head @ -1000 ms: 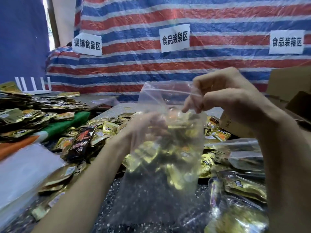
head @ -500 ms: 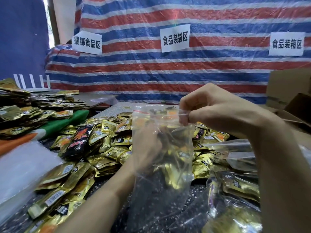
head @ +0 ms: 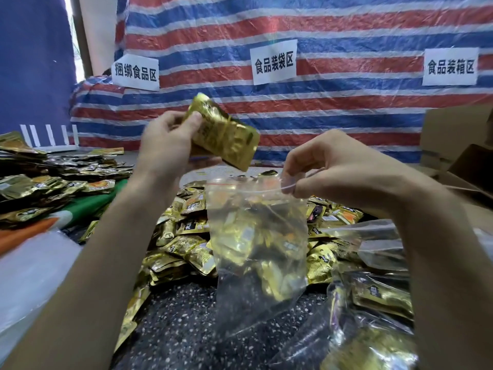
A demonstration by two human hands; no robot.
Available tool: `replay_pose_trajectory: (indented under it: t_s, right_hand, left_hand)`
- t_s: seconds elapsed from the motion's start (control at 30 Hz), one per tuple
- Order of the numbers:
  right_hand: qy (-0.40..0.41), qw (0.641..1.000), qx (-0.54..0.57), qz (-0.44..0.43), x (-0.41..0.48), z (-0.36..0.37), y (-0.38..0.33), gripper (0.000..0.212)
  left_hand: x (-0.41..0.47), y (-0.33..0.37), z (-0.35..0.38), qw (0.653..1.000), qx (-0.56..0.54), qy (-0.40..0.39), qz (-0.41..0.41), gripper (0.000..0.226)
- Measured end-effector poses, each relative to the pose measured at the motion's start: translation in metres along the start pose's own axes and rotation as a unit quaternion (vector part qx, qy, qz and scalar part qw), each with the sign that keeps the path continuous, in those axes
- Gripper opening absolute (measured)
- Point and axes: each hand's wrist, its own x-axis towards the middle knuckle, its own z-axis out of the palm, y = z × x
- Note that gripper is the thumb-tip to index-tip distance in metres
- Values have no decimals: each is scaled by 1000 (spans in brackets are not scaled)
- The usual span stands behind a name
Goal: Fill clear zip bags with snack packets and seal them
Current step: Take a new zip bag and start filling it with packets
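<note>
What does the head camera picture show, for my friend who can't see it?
The left hand holds a gold snack packet above a clear zip bag whose rim the right hand pinches. Loose gold packets lie heaped on the speckled table.

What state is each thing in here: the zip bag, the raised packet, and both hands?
clear zip bag: mouth open, partly filled, hanging from its rim.
gold packet: in the air above the bag's mouth, tilted, not yet inside.
left hand: grips the gold packet.
right hand: pinches the bag's rim.
</note>
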Motion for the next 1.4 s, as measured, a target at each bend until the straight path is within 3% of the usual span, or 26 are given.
replay_pose_trajectory:
  t_s: [0.13, 0.27, 0.43, 0.87, 1.13, 1.33, 1.4]
  right_hand:
    - [17, 1000, 4, -13, 1, 2, -1, 20]
    - [65, 997, 14, -46, 1, 3, 0, 19]
    - [121, 991, 29, -51, 4, 0, 4, 16]
    - [215, 976, 34, -7, 5, -2, 10, 13]
    - [169, 983, 54, -49, 6, 4, 1, 11]
    - [101, 993, 53, -14, 4, 2, 9, 7]
    - [92, 995, 45, -10, 4, 0, 12, 6]
  left_hand:
    - [-10, 25, -3, 998, -37, -49, 10, 20]
    - [-20, 33, 2, 992, 55, -108, 19, 18]
    - [-23, 36, 0, 986, 123, -112, 1, 19]
    - [-26, 44, -13, 942, 278, -188, 13, 11]
    - [-30, 28, 1, 894, 330, -303, -10, 13]
    - [-24, 20, -4, 842, 407, -352, 22, 67]
    - [-21, 23, -14, 828, 401, -391, 30, 70]
